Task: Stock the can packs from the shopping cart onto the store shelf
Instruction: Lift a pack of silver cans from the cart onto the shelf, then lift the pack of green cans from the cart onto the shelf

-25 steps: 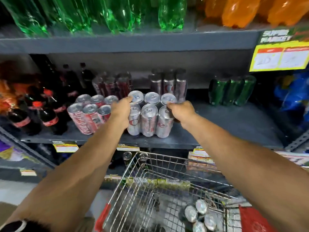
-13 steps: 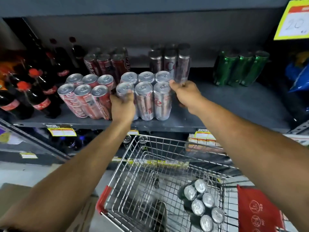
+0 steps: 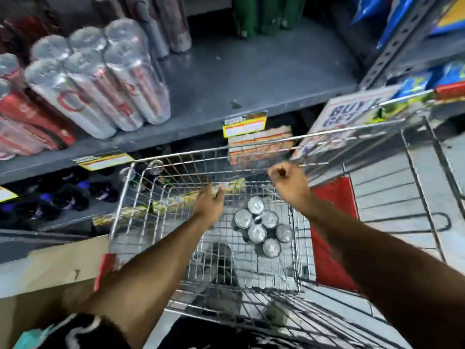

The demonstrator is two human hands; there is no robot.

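Note:
A wrapped pack of silver cans stands on the grey store shelf at the left, next to red can packs. Both my hands hover empty over the wire shopping cart. My left hand has its fingers loosely apart, just left of a dark can pack that stands on the cart's floor. My right hand is curled into a loose fist above and to the right of that pack. Neither hand touches the pack.
Green cans stand at the back of the shelf, with bare shelf in front of them. Price tags hang on the shelf edge. A red flap sits at the cart's right side. A cardboard box lies at lower left.
Both hands have let go of the silver can pack on the shelf and dropped down over the cart. My view has tilted down and to the right.

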